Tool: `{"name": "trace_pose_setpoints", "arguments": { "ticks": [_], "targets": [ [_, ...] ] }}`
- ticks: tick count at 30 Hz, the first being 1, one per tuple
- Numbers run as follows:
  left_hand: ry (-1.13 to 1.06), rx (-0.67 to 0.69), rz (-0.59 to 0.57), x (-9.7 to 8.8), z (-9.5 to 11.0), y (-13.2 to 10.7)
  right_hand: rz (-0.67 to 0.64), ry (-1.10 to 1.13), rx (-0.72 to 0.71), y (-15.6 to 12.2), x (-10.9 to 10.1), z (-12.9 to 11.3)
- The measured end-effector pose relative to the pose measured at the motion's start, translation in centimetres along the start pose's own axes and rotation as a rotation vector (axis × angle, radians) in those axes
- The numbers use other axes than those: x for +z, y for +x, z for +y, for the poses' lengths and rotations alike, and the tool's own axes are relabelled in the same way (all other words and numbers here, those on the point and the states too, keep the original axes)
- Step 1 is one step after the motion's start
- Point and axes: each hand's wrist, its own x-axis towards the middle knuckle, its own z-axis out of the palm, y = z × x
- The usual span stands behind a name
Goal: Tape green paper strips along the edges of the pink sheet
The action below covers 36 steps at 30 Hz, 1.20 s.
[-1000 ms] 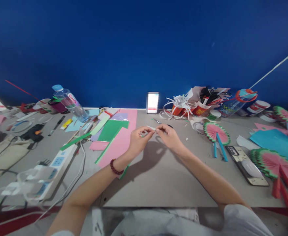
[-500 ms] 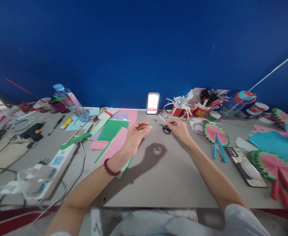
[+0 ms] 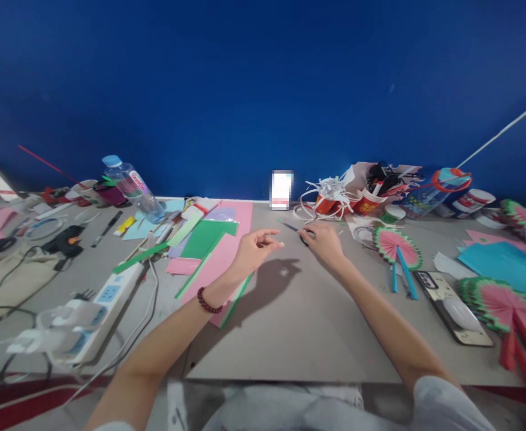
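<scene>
A pair of scissors lies on the desk with its blades pointing up and to the left. My right hand is closed over the dark handles, which its fingers mostly hide. To the left, my left hand hovers above the desk, thumb and forefinger apart and nothing visible between them. Beneath and beside that hand are pink paper with green edges and a green sheet.
A phone stands against the blue wall. Red cups with white paper strips and pens are at the back right. Pink-and-green paper fans lie to the right. A power strip, bottle and glue gun occupy the left.
My right hand has moved left and onto the scissors' handles. My left hand has dropped slightly, with its thumb and forefinger extended to the right.
</scene>
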Motion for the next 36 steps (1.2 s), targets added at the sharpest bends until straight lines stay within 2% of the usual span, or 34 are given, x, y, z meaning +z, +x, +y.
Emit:
{"name": "trace_pose_setpoints", "arguments": {
  "ticks": [1, 3, 6, 9, 14, 20, 23, 25, 27, 28, 30, 33, 34, 36],
  "targets": [
    [0.019, 0.006, 0.008, 0.0, -0.3, 0.1, -0.031, 0.184, -0.009, -0.2, -0.1, -0.9],
    [0.046, 0.000, 0.026, 0.0, -0.6, 0.2, -0.194, 0.556, 0.033, -0.7, -0.2, -2.6],
    [0.091, 0.006, 0.029, 0.1, -0.6, 0.0, -0.342, 0.839, 0.093, -1.5, -0.2, -4.3],
    [0.137, 0.019, 0.009, 0.2, -0.5, -0.4, -0.367, 0.914, 0.118, -1.8, -0.1, -4.6],
    [0.194, 0.028, 0.001, 0.1, -0.3, -0.6, -0.402, 1.000, 0.166, -1.5, 0.4, -3.8],
    [0.254, 0.056, -0.040, 0.5, 0.5, -1.6, -0.461, 0.950, 0.140, -1.3, 0.6, -3.2],
    [0.388, 0.162, -0.047, -0.4, 1.0, -2.3, -0.490, 0.873, 0.081, -1.6, 0.5, -3.5],
    [0.604, 0.265, 0.041, -2.4, 1.3, -2.7, -0.486, 0.791, 0.019, -2.0, 0.6, -4.1],
    [0.936, 0.320, 0.261, -6.0, 1.4, -2.8, -0.484, 0.730, -0.034, -2.8, 0.8, -5.1],
    [1.092, 0.312, 0.315, -8.2, 1.4, -2.8, -0.490, 0.719, -0.054, -3.3, 1.0, -5.7],
    [1.386, 0.239, 0.288, -12.9, 1.0, -2.9, -0.494, 0.710, -0.133, -4.1, 1.6, -7.0],
    [1.681, -0.015, 0.330, -19.0, 0.1, -3.3, -0.515, 0.608, -0.328, -4.8, 2.8, -8.7],
    [1.729, -0.082, 0.314, -20.4, -0.3, -3.5, -0.518, 0.558, -0.378, -4.8, 3.3, -9.0],
    [1.786, -0.160, 0.269, -22.0, -0.9, -3.9, -0.516, 0.465, -0.440, -4.8, 4.0, -9.2]
  ]
}}
